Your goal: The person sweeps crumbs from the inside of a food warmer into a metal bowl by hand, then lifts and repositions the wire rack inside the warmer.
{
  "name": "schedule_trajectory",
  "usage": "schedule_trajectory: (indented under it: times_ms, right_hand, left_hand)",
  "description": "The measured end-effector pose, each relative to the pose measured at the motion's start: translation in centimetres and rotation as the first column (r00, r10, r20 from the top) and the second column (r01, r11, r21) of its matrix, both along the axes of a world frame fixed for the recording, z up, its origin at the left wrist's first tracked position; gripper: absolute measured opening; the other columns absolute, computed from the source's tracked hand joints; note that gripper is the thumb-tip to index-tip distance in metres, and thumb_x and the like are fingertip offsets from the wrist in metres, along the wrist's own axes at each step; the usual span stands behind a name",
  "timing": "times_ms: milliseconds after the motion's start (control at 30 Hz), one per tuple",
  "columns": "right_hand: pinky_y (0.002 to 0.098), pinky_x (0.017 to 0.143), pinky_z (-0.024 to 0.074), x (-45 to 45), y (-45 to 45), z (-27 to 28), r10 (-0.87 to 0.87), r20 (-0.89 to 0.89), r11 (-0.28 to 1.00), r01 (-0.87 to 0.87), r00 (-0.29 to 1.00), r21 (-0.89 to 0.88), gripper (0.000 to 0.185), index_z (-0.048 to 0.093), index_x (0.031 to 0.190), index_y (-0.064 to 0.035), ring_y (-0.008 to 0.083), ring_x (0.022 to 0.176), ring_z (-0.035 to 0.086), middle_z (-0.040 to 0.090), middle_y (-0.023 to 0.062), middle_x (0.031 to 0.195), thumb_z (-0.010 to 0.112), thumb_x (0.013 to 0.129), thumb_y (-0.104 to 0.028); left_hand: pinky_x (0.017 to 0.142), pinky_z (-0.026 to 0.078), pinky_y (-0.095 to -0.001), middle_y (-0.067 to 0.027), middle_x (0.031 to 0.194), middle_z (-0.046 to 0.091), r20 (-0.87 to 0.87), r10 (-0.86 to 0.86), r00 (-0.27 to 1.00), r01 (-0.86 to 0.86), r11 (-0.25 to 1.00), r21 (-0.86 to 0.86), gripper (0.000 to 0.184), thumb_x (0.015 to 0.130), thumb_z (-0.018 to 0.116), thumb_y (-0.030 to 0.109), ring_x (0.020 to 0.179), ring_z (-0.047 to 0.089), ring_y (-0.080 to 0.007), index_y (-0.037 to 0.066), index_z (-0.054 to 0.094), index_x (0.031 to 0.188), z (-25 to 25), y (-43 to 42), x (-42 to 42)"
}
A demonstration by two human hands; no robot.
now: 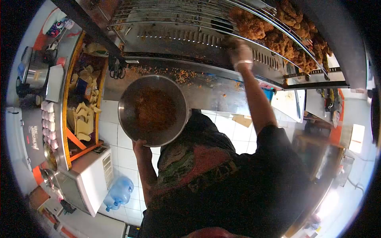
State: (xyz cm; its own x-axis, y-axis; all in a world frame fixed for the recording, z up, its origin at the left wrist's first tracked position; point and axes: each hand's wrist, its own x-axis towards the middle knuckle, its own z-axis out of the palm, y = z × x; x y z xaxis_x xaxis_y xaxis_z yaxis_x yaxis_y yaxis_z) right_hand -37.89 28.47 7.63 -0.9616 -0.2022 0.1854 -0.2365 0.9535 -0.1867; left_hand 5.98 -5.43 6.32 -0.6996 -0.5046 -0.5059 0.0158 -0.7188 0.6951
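My left hand (139, 145) grips the rim of a round metal bowl (180, 131), holding it in front of my body beside the counter edge. Brown, crumbly bits (155, 109) cover the bowl's bottom. My right hand (240, 54), which seems to wear a clear plastic glove, reaches into the display case over its slotted metal tray (190, 37). Its fingers are blurred and dark, so whether they hold anything cannot be made out. Just beyond that hand, pieces of fried chicken (250, 25) lie on a wire rack (166, 16).
Crumbs (178, 75) are scattered along the metal counter (210, 95). Black-handled scissors (116, 69) hang at the case's left post. An orange-framed shelf (83, 111) with paper packaging stands left, above a white appliance (85, 180). A blue water jug (120, 193) lies on the tiled floor.
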Motion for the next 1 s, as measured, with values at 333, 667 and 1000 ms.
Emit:
schedule_trajectory:
  times_ms: [333,667,1000]
  right_hand:
    - [0.0398,0.095,0.0435,6.0,-29.0,4.6,0.567,0.157,0.823,-0.548,0.808,-0.151,0.036,0.057,0.117,-0.0183,0.0304,0.112,0.051,0.051,0.0099,0.124,0.056,0.083,-0.032]
    - [0.0403,0.106,0.031,8.2,-9.9,6.6,0.251,0.174,0.962,-0.266,0.952,0.069,0.046,0.058,0.119,-0.0138,0.0291,0.124,0.041,0.051,0.0131,0.128,0.061,0.08,-0.038]
    - [0.0408,0.076,0.0503,4.2,19.7,8.2,-0.401,0.002,0.82,0.358,0.916,0.447,0.028,0.068,0.088,-0.0119,0.0299,0.093,0.062,0.066,0.0132,0.095,0.048,0.084,-0.032]
  left_hand:
    - [0.099,0.038,-0.0475,-0.0151,0.129,0.045,0.123,0.001,0.992,0.003,0.999,-0.036,0.074,0.059,0.051,0.007,0.119,0.044,-0.0342,0.002,0.035,0.131,0.6,-0.8,0.9]
    - [0.1,0.037,-0.0469,-0.0152,0.128,0.046,-0.005,-0.071,0.997,0.07,0.997,-0.045,0.076,0.056,0.051,0.006,0.12,0.043,-0.0348,-0.001,0.035,0.13,0.5,-0.5,-0.2]
    - [0.095,0.041,-0.0454,-0.0144,0.119,0.05,0.071,-0.164,0.984,0.16,0.986,0.052,0.072,0.057,0.049,0.002,0.111,0.049,-0.0333,0.001,0.038,0.128,-2.6,-1.0,-1.4]
